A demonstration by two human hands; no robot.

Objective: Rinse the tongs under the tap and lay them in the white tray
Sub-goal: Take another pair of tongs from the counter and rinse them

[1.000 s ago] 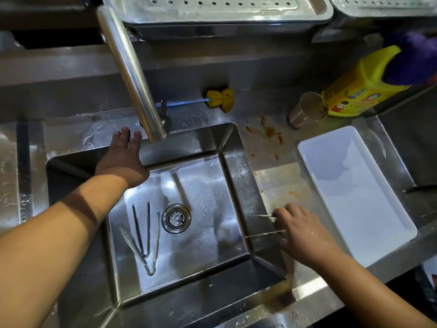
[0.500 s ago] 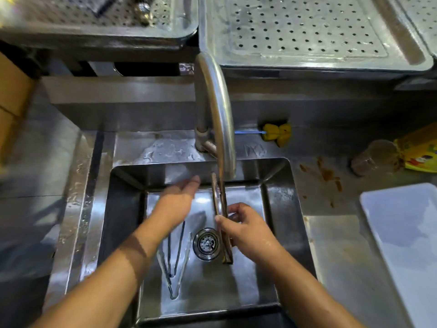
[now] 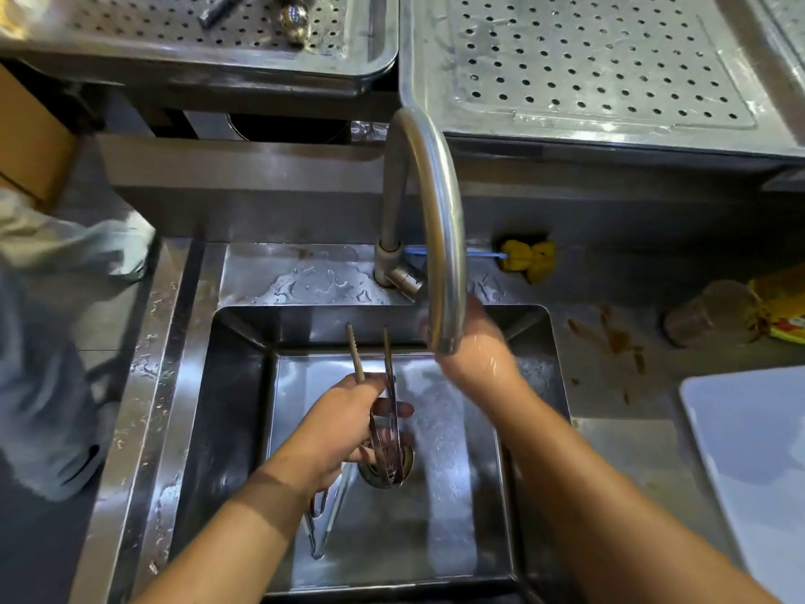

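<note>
My left hand [image 3: 348,416] grips a pair of metal tongs [image 3: 387,372] over the sink drain, their serrated tips pointing away from me toward the sink's back wall. My right hand [image 3: 479,346] is wet and sits at the mouth of the curved tap spout [image 3: 440,220], which hides its fingers. No water stream is clearly visible. Other tongs [image 3: 324,529] lie on the sink floor below my left wrist. The white tray [image 3: 749,464] lies on the counter at the far right, with nothing in the part I can see.
The steel sink [image 3: 235,385] has wet rims. A yellow brush [image 3: 527,257], a tipped glass [image 3: 705,318] and a yellow bottle [image 3: 784,307] lie behind on the right. Perforated steel trays [image 3: 588,67] hang over the back. Grey cloth [image 3: 56,342] is at the left.
The tongs passed from my right hand into my left hand. My right hand rose from over the drain to the spout's mouth.
</note>
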